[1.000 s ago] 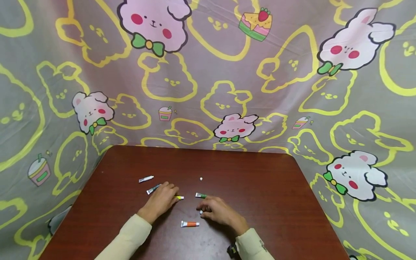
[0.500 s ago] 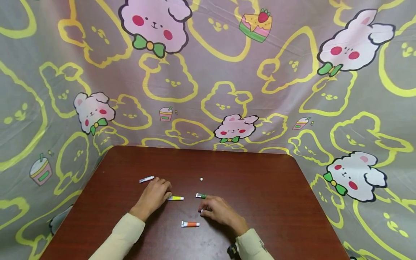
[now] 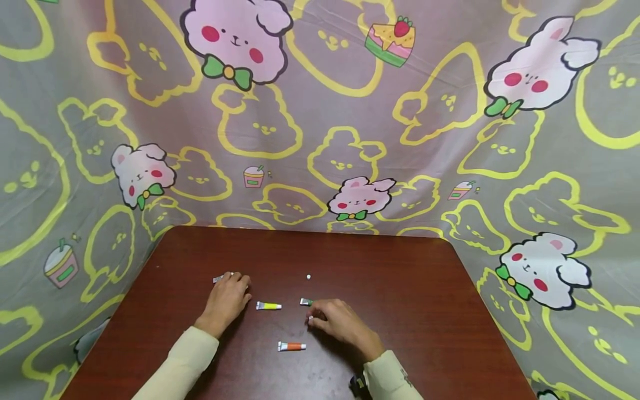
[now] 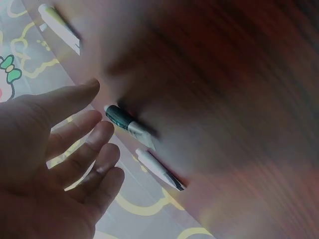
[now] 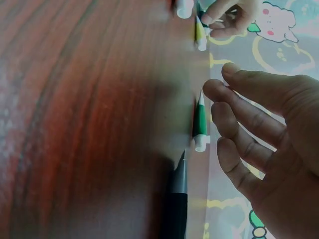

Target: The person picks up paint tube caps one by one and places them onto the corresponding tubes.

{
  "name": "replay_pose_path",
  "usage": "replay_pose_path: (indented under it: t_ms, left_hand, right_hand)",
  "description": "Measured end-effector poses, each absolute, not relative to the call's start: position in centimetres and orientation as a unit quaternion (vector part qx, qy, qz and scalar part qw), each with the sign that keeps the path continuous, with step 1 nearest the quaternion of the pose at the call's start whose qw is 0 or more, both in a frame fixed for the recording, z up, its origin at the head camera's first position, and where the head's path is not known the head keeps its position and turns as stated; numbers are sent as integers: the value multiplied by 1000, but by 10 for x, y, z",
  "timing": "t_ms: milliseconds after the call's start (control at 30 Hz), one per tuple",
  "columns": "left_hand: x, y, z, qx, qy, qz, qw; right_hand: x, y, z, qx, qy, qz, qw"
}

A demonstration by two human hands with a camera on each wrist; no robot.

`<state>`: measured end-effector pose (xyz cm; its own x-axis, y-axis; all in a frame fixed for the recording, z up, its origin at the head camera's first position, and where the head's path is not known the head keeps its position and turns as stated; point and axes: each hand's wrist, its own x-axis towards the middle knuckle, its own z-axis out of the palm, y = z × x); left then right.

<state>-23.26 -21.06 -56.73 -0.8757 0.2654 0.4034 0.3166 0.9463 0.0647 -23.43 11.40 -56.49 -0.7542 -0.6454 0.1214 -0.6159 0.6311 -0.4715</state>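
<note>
My left hand (image 3: pixel 229 300) has loosely extended fingers and holds nothing. In the left wrist view its fingertips are close to a dark green paint tube (image 4: pixel 119 117) and a white paint tube (image 4: pixel 158 169). The head view shows just one end of the white tube; the dark green one is hidden there. Thumb and index finger of my right hand (image 3: pixel 342 322) pinch a tiny white piece (image 3: pixel 311 318). Beyond those fingers lies a green paint tube (image 3: pixel 305 301). A black paint tube (image 5: pixel 178 209) lies below this hand in the right wrist view.
Between the hands a yellow paint tube (image 3: pixel 269 306) lies on the brown table (image 3: pixel 400 289), with an orange one (image 3: pixel 291 346) nearer me. A small white round piece (image 3: pixel 308 276) sits farther back. Printed cloth (image 3: pixel 280 128) hangs behind the table.
My left hand has moved left, off the yellow tube, over the dark green tube to the white one. The right hand has stayed almost in place; its white piece has shifted slightly away from me.
</note>
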Motion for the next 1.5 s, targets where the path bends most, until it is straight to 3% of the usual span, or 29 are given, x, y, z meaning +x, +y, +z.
replay_pose_path:
  t_ms: [233, 633, 900, 1200, 1500]
  left_hand:
    - [-233, -214, -568, -126, -966, -63, 216]
    - [-233, -221, -572, -93, -974, -41, 204]
    - [-234, -222, -572, -107, -970, -42, 215]
    - [-233, -211, -552, -128, -970, -70, 194]
    - [-229, -196, -538, -173, -956, -91, 218]
  right_hand:
    - [-234, 114, -562, -348, 904, -248, 10]
    - [-233, 115, -562, -367, 891, -266, -31]
    - [-235, 115, -560, -356, 880, -310, -48]
    - [-238, 117, -557, -345, 873, -332, -92]
    - [-238, 117, -555, -335, 874, -334, -113]
